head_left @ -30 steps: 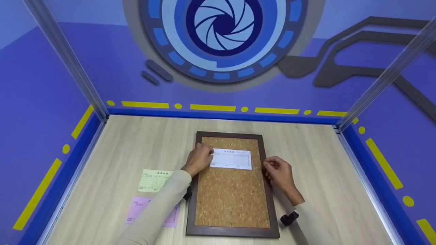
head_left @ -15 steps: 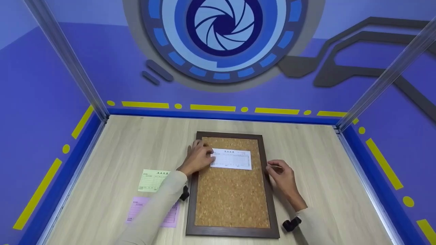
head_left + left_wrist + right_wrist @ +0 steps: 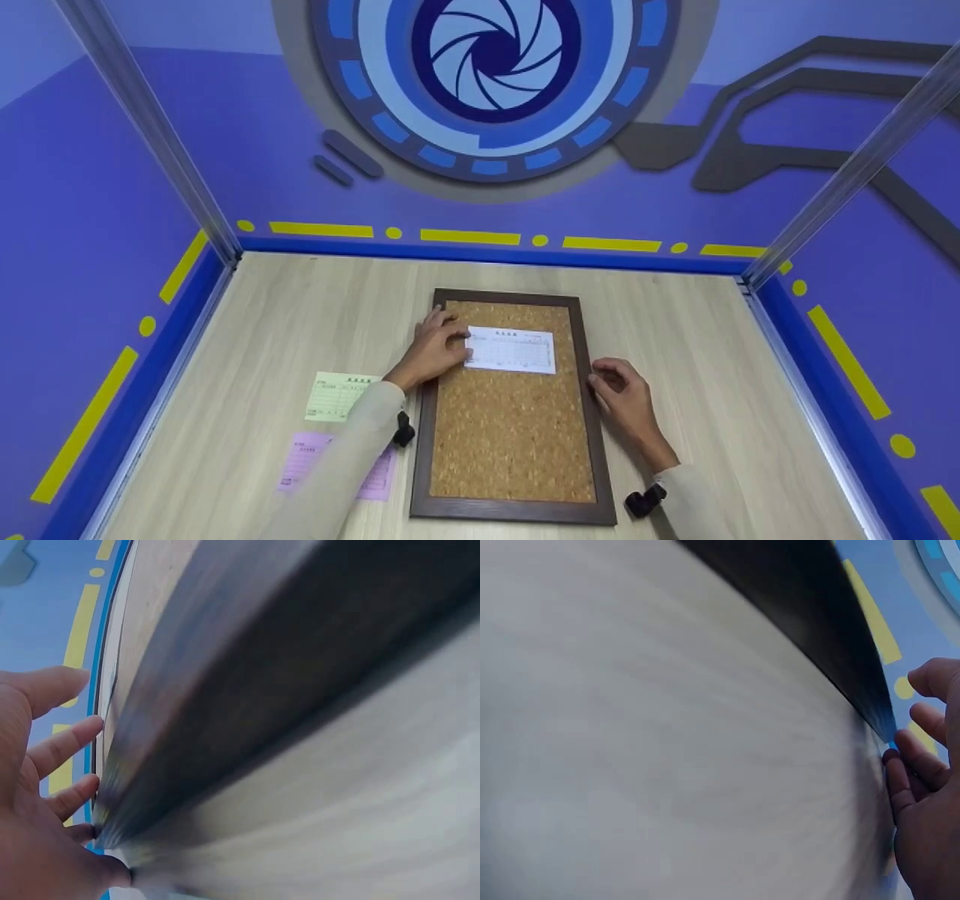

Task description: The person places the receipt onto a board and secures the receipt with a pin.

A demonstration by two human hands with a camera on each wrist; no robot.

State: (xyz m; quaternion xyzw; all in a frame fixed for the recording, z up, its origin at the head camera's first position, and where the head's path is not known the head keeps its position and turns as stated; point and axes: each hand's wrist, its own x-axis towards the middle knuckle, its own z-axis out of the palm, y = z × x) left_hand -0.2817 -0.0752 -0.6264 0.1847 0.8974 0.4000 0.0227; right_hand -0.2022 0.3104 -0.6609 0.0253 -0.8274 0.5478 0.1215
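Note:
A dark-framed cork board (image 3: pixel 510 442) lies flat on the table. On its upper half is a white printed slip (image 3: pixel 511 349). My left hand (image 3: pixel 431 351) lies over the board's left frame, thumb and forefinger at the slip's left edge. In the left wrist view that hand (image 3: pixel 37 787) shows its fingers spread apart, with nothing visible between them. Beside the board's right frame, my right hand (image 3: pixel 628 397) has loosely bent fingers. Seen from the right wrist, the hand (image 3: pixel 930 757) has thumb and forefinger apart and holds nothing visible.
A green slip (image 3: pixel 337 396) and a purple slip (image 3: pixel 304 459) lie left of the board, both partly covered by the left sleeve (image 3: pixel 341 457). Blue panels with yellow marks (image 3: pixel 470 237) enclose the table (image 3: pixel 712 345) at the back and sides.
My right hand has drawn slightly right and down from the board's right frame, its thumb and forefinger parting. The left fingers have spread wider at the slip's left edge. The slip stays in place.

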